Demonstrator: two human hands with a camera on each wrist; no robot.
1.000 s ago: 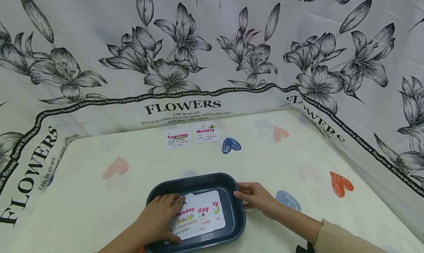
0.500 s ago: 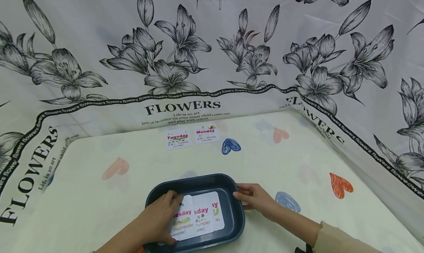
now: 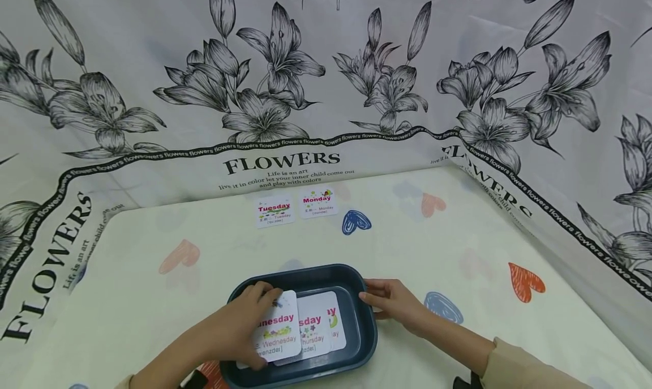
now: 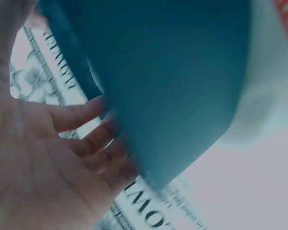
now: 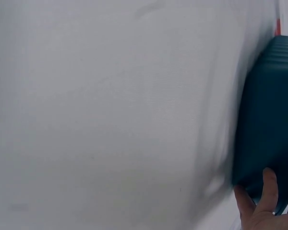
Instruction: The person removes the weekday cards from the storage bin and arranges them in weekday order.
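A dark blue tray (image 3: 360,321) holds several white weekday cards. My left hand (image 3: 229,329) reaches over the tray's left side and grips the Wednesday card (image 3: 280,332), thumb at the lower edge and fingers at the upper edge. That card looks slightly raised above the others. Partly under it lie the Thursday card (image 3: 313,335) and another card (image 3: 335,321) whose name is mostly covered. My right hand (image 3: 399,307) holds the tray's right end, thumb at the rim and fingers against the outer wall. In the left wrist view, the tray wall (image 4: 177,76) hides the cards.
Toward the back of the table, the Tuesday card (image 3: 275,210) lies to the left of the Monday card (image 3: 318,202), both face up. The pale tablecloth (image 3: 204,298) has printed hearts. A floral curtain (image 3: 285,55) closes off the rear and sides.
My left hand's fingers have closed on the Wednesday card and lifted it a little, shifting it left, so more of the Thursday card shows. The right hand stays at the tray's end.
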